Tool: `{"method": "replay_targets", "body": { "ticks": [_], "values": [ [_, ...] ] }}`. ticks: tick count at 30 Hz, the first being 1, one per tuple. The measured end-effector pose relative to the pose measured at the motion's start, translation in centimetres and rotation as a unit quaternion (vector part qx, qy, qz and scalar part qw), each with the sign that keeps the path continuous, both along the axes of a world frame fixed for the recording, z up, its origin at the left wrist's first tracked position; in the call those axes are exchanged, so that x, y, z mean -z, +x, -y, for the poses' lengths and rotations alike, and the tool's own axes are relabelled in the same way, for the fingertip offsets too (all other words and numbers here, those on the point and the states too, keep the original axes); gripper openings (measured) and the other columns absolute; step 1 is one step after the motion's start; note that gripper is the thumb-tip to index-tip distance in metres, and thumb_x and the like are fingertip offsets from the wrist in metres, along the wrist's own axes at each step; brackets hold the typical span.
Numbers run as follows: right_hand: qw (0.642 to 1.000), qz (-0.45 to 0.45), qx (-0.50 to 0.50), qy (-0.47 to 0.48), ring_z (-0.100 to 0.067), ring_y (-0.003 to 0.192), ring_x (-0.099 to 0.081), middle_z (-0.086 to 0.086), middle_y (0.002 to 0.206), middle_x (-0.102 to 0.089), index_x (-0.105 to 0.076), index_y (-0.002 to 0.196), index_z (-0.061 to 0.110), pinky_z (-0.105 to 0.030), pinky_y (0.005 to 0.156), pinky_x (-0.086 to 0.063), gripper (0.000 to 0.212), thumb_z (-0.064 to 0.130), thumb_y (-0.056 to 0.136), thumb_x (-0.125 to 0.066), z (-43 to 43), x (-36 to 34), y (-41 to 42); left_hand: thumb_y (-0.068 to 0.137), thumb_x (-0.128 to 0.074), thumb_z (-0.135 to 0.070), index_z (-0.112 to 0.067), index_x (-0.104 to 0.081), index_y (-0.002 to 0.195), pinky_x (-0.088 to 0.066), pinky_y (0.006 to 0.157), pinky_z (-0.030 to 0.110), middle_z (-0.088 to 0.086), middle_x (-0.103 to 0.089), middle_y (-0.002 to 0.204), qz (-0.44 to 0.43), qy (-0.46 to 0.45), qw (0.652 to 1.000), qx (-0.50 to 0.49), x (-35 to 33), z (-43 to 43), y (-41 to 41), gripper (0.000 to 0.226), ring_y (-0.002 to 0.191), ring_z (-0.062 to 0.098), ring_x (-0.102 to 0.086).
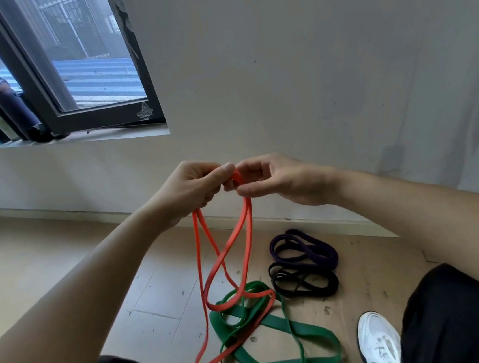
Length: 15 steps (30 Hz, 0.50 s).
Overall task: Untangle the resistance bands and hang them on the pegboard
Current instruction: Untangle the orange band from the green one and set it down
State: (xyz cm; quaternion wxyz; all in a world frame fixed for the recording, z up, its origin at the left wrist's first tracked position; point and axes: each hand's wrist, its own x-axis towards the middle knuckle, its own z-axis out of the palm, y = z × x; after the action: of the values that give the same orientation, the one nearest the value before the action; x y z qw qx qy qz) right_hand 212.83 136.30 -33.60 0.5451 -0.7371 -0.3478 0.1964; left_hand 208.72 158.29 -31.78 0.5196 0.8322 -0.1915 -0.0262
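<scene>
An orange resistance band hangs in crossed loops from both my hands down to the floor. My left hand and my right hand pinch its top end together at chest height, fingertips almost touching. Its lower loops lie across a wide green band and a thin green band tangled on the floor. To their right lie a coiled purple band and a coiled black band, apart from the tangle. No pegboard is in view.
A pale wall stands straight ahead, with a dark-framed window at upper left. The floor is light tile. My white shoes and dark trouser legs frame the bands at the bottom.
</scene>
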Motion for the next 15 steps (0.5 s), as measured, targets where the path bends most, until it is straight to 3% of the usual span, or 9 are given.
{"method": "replay_targets", "body": {
  "ticks": [7,11,15],
  "values": [
    [0.995,0.073,0.061,0.002,-0.021,0.081,-0.072,-0.012,0.086,-0.072,-0.072,0.108,0.0,-0.031,0.079,-0.06,0.019,0.013,0.096,-0.066,-0.1,-0.5,0.1,0.09,-0.06,-0.043,-0.01,-0.074,0.097,-0.042,0.052,0.021,-0.003,-0.058,0.061,0.043,0.074,0.996,0.008,0.6,-0.8,0.2,0.037,0.054,0.013,-0.049],
    [0.987,0.129,0.095,0.0,-0.016,0.076,-0.068,-0.007,0.082,-0.069,-0.072,0.107,0.0,-0.027,0.074,-0.057,0.018,0.014,0.098,-0.064,0.8,-1.3,0.2,0.09,-0.061,-0.038,-0.008,-0.072,0.105,-0.053,0.061,0.022,-0.002,-0.066,0.07,0.044,0.055,0.998,-0.002,1.4,-1.0,0.5,0.035,0.062,0.014,-0.06],
    [0.979,0.139,0.133,0.06,-0.014,0.077,-0.063,-0.007,0.083,-0.065,-0.072,0.106,0.002,-0.027,0.074,-0.055,0.018,0.016,0.098,-0.064,1.9,-2.2,0.4,0.093,-0.059,-0.034,-0.009,-0.071,0.107,-0.058,0.07,0.026,0.0,-0.066,0.073,0.016,0.033,0.999,0.005,2.2,-1.0,0.6,0.031,0.068,0.017,-0.064]
  ]
}}
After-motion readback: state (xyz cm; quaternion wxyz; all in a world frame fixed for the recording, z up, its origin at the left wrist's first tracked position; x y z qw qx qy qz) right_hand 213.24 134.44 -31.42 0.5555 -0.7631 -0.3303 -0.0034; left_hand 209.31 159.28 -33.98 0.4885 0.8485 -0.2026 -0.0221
